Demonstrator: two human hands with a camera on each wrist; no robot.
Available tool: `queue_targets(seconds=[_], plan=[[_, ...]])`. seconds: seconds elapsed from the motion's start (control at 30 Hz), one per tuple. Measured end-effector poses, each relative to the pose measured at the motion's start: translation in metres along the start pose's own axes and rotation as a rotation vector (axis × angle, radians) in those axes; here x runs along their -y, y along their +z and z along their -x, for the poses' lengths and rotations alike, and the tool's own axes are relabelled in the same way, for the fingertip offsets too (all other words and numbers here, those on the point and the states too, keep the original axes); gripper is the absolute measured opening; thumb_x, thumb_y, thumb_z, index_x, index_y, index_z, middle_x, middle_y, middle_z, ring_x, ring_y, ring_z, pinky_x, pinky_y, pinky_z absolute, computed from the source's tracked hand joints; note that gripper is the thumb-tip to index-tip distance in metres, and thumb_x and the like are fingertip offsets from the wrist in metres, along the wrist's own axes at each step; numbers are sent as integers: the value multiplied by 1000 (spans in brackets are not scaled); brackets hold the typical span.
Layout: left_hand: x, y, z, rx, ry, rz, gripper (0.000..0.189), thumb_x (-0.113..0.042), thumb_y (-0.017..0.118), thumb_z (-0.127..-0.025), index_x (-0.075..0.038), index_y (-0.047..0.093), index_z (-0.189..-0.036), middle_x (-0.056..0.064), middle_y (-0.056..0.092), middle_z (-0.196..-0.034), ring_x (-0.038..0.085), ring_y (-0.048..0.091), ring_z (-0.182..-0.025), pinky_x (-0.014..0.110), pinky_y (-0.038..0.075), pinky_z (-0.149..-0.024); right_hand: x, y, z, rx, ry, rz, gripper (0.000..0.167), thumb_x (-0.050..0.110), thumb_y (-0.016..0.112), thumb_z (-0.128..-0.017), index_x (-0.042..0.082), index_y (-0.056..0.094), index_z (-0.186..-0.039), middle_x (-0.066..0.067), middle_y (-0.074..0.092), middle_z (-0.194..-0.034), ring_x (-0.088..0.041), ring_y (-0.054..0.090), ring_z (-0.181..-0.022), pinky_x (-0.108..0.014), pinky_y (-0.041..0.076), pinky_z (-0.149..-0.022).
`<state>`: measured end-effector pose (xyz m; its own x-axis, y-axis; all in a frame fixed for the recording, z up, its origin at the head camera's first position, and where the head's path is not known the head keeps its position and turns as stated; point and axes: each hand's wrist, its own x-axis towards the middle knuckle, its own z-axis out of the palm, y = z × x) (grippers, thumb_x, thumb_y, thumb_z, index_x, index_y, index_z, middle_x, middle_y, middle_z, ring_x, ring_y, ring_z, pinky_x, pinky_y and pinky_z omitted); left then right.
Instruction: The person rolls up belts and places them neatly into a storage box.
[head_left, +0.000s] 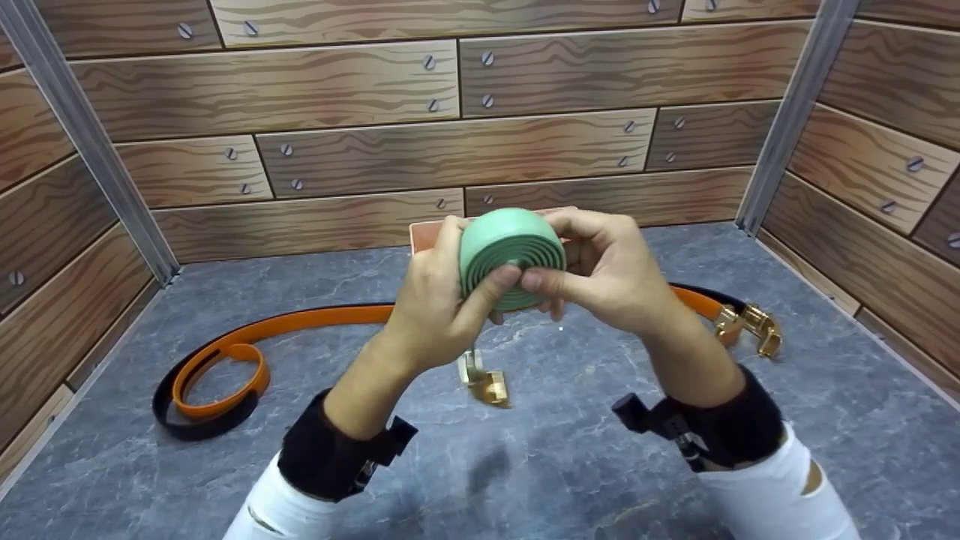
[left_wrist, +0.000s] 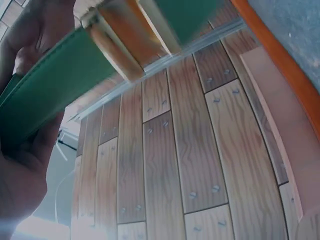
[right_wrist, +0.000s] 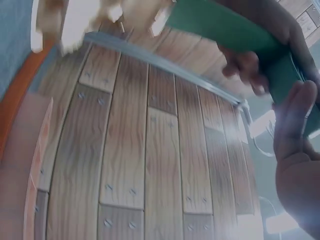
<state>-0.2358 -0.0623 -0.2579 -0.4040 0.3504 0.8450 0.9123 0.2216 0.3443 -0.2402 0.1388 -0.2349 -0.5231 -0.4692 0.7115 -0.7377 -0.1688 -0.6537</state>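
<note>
A green belt (head_left: 504,225) is wound into a tight coil, held up in front of me between both hands. My left hand (head_left: 433,300) grips the coil's left side, thumb on its spiral face. The right hand (head_left: 619,277) holds the right side with its thumb near the centre and fingers behind. From the coil a loose end hangs down, carrying a gold buckle (head_left: 491,386); in the left wrist view the green strap (left_wrist: 60,75) runs to that buckle (left_wrist: 127,40). The right wrist view shows right fingers (right_wrist: 245,67) around the green strap, with the buckle blurred.
An orange and black belt (head_left: 330,316) lies across the grey marbled table (head_left: 570,457), its left end looped and a gold buckle (head_left: 765,334) at its right. Behind the hands stands a pinkish-orange box (head_left: 422,236), mostly hidden. Wood-patterned walls (head_left: 360,82) enclose the back and sides.
</note>
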Motion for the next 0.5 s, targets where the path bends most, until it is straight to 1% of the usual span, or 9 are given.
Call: queue_targets(seconds=[0.1, 0.17, 0.2, 0.27, 0.4, 0.5], plan=[[-2, -7, 0, 119, -22, -72, 41, -33, 57, -101, 4, 45, -115, 10, 66, -85, 7, 62, -52, 16, 50, -52, 1, -7, 0, 41, 3, 37, 35, -5, 80, -77, -18, 62, -104, -3, 73, -88, -12, 64, -54, -28, 52, -43], [-3, -11, -1, 180, -31, -120, 39, -33, 58, -101, 2, 45, -112, 8, 65, -83, 6, 62, -52, 17, 51, -55, 1, -12, 1, 72, 6, 44, 36, -5, 82, -75, -18, 63, -103, -2, 73, -82, -10, 66, -58, -25, 53, -46], [-4, -13, -1, 207, -35, -134, 38, -33, 58, -101, 1, 45, -111, 7, 65, -82, 5, 61, -52, 17, 51, -55, 0, -13, 1, 86, 7, 48, 36, -5, 82, -75, -18, 64, -103, -2, 74, -83, -10, 67, -61, -24, 54, -48], [-5, -16, -1, 252, -49, -128, 38, -35, 59, -100, 0, 45, -109, 6, 64, -80, 5, 60, -51, 18, 51, -56, 0, -15, 1, 111, 2, 49, 34, -5, 83, -74, -17, 65, -101, -1, 74, -83, -9, 68, -64, -24, 55, -51], [-5, -20, -1, 301, -46, -106, 39, -35, 62, -98, 0, 47, -107, 6, 64, -81, 6, 60, -53, 19, 52, -57, 0, -14, 1, 139, -10, 30, 29, -11, 81, -73, -17, 65, -97, -1, 74, -82, -10, 70, -66, -25, 57, -55], [-4, -20, -1, 304, -28, -107, 47, -45, 59, -97, 0, 47, -107, 6, 64, -82, 8, 62, -58, 21, 53, -59, 1, -13, 1, 143, -26, 23, 28, -11, 80, -74, -16, 66, -97, -2, 74, -82, -11, 70, -66, -26, 57, -54]])
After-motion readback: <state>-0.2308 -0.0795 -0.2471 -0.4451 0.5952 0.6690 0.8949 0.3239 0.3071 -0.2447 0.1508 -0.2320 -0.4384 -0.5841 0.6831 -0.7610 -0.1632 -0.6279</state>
